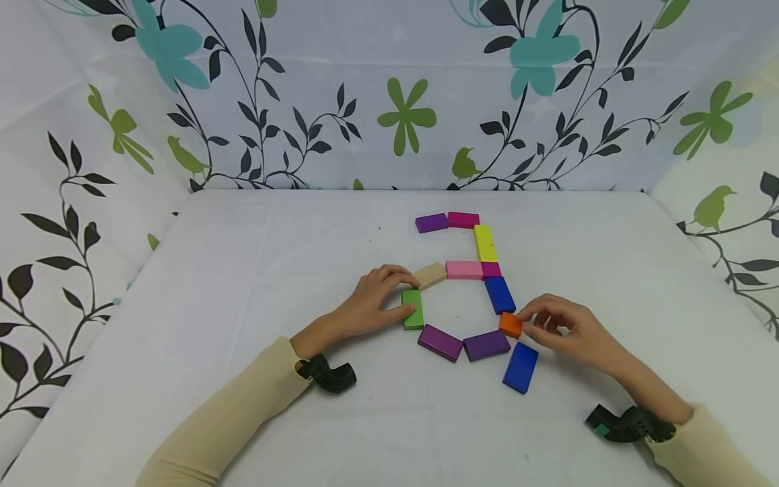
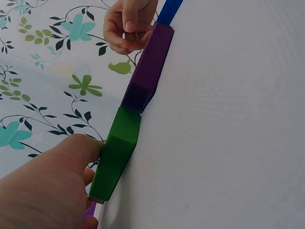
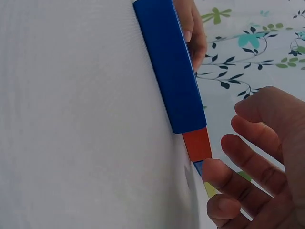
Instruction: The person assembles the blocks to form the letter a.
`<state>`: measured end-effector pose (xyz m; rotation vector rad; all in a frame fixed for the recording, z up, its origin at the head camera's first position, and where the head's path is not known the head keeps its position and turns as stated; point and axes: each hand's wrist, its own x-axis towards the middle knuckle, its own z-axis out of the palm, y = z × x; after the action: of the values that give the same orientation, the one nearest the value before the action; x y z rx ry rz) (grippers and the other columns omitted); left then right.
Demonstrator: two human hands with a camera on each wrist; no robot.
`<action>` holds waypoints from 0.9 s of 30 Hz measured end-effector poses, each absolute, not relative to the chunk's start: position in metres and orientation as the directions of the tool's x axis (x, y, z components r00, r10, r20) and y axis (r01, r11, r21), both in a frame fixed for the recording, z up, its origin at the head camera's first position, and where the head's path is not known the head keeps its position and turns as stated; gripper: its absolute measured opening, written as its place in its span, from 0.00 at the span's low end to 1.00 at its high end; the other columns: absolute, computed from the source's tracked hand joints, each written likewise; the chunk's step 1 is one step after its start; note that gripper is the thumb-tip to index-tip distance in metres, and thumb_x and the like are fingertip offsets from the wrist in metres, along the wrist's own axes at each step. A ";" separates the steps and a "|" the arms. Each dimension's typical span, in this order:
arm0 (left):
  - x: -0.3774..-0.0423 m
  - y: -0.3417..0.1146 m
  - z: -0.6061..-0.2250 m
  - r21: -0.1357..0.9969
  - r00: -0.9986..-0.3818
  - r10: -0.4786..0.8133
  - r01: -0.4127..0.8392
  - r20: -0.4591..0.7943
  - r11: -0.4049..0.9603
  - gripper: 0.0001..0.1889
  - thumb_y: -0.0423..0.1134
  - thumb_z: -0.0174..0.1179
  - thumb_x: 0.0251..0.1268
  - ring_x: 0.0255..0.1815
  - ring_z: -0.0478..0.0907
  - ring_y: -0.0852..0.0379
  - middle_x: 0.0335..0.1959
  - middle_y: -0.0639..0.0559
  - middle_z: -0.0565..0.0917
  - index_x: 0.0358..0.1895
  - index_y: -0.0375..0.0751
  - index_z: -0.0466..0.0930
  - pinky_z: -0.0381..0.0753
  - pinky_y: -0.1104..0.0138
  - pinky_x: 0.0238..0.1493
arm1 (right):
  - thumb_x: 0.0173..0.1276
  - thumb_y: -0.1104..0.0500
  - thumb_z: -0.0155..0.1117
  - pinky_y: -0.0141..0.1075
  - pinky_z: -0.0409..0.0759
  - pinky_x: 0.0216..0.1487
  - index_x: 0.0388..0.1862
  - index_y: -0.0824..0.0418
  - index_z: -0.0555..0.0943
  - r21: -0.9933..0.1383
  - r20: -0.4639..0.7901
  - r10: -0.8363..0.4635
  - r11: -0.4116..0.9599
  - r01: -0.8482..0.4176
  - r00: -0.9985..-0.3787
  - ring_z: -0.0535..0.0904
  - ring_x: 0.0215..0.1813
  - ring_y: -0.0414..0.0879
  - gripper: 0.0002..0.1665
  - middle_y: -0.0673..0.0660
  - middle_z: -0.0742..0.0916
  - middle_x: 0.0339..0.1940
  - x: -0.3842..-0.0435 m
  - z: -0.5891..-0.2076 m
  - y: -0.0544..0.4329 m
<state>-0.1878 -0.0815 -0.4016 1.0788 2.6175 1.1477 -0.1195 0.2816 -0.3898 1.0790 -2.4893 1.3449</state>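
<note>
My left hand (image 1: 376, 301) lies over the left side of a loop of coloured blocks. Its thumb rests on the green block (image 1: 412, 319), and its index fingertip touches down where that block meets the tan block (image 1: 431, 276). The left wrist view shows the thumb against the green block (image 2: 114, 152), with other fingers partly hidden behind it. On the right, my right hand (image 1: 566, 328) has its fingertips at the edge of the small orange block (image 1: 510, 325). In the right wrist view its fingers are loosely bent and apart, beside the orange block (image 3: 198, 144).
Purple blocks (image 1: 440, 343) (image 1: 487, 345) form the near side; a blue block (image 1: 520, 368) lies outside the loop. Beyond stand another blue (image 1: 500, 295), magenta (image 1: 491, 270), pink (image 1: 464, 270) and yellow (image 1: 485, 243) block, then purple (image 1: 431, 223) and magenta (image 1: 464, 220) ones. Patterned cloth (image 1: 341, 40) hangs behind.
</note>
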 end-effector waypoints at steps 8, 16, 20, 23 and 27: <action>-0.188 -0.082 -0.403 0.673 -0.749 0.635 0.571 0.192 0.470 0.20 0.44 0.62 0.67 0.68 0.61 0.48 0.65 0.47 0.69 0.60 0.47 0.76 0.57 0.45 0.64 | 0.56 0.80 0.65 0.32 0.72 0.24 0.47 0.62 0.81 -0.747 0.342 -0.630 0.268 -0.609 -0.697 0.75 0.33 0.40 0.22 0.53 0.83 0.42 -0.121 -0.390 0.284; -0.188 -0.082 -0.402 0.674 -0.745 0.636 0.575 0.198 0.464 0.19 0.44 0.62 0.67 0.68 0.61 0.47 0.65 0.47 0.69 0.59 0.46 0.76 0.57 0.45 0.63 | 0.57 0.79 0.64 0.33 0.70 0.23 0.48 0.62 0.80 -0.799 0.263 -0.731 0.201 -0.567 -0.629 0.73 0.31 0.42 0.22 0.54 0.83 0.45 -0.121 -0.393 0.288; -0.188 -0.082 -0.402 0.671 -0.746 0.636 0.576 0.198 0.466 0.20 0.44 0.62 0.67 0.68 0.61 0.48 0.65 0.47 0.69 0.60 0.47 0.76 0.57 0.45 0.63 | 0.56 0.80 0.64 0.33 0.70 0.23 0.48 0.62 0.80 -0.807 0.238 -0.762 0.189 -0.559 -0.602 0.73 0.32 0.42 0.22 0.54 0.83 0.47 -0.122 -0.393 0.290; -0.188 -0.082 -0.402 0.672 -0.747 0.636 0.573 0.193 0.469 0.20 0.45 0.62 0.67 0.68 0.61 0.48 0.65 0.47 0.68 0.60 0.47 0.76 0.57 0.46 0.64 | 0.55 0.79 0.65 0.33 0.70 0.23 0.48 0.62 0.80 -0.801 0.244 -0.778 0.176 -0.573 -0.579 0.73 0.32 0.42 0.23 0.55 0.83 0.47 -0.123 -0.393 0.291; -0.188 -0.082 -0.403 0.672 -0.747 0.638 0.571 0.187 0.472 0.20 0.45 0.62 0.67 0.68 0.61 0.48 0.65 0.47 0.68 0.60 0.48 0.76 0.57 0.47 0.63 | 0.54 0.77 0.69 0.33 0.71 0.23 0.49 0.60 0.81 -0.796 0.236 -0.803 0.164 -0.582 -0.548 0.74 0.32 0.42 0.24 0.54 0.83 0.48 -0.123 -0.392 0.293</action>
<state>-0.1881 -0.0820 -0.4026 1.0777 2.6169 1.1422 -0.1231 0.2927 -0.3922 1.5672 -2.5680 1.5501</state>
